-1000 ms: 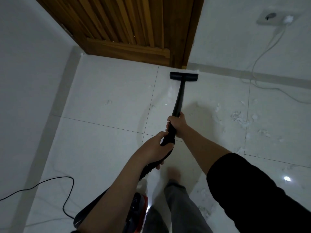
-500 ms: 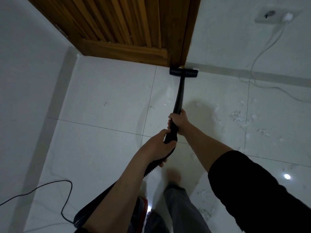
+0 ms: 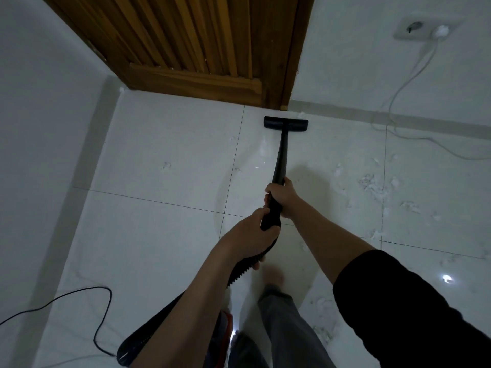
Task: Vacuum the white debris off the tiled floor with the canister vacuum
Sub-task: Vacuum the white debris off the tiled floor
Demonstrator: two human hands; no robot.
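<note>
Since approx. half a sec earlier you'd pulled the floor nozzle (image 3: 286, 123) back off the door frame; it sat just short of the wooden door (image 3: 196, 46) w/ a strip of tile showing between.

Both your hands were on the vacuum. Your right hand (image 3: 282, 199) was further fwd, fingers curled round the black wand (image 3: 280, 160), forearm reaching in from the lower right out of a black sleeve (image 3: 403, 309). Your left hand (image 3: 248, 239) was behind it, wrapped round the rear of the grip where the ribbed hose (image 3: 239, 273) starts, forearm coming up from the bottom edge. The 2 hands were nearly touching.

Count: 1 wand, 1 nozzle, 1 hose, 2 cables – a black cable (image 3: 79, 296) looping at lower left, a white cable (image 3: 409, 83) hanging from the wall socket (image 3: 425, 29). White debris (image 3: 374, 185) lay in several scattered clumps, mostly on the tiled floor (image 3: 164, 235) right of the wand, plus a few specks to its left.

Wand's long axis ran away from you toward the door, leaning slightly right at the far end; nozzle sat crosswise to it, flat on the floor. A red part of the canister (image 3: 224, 333) showed by your leg (image 3: 284, 325), mostly hidden.
</note>
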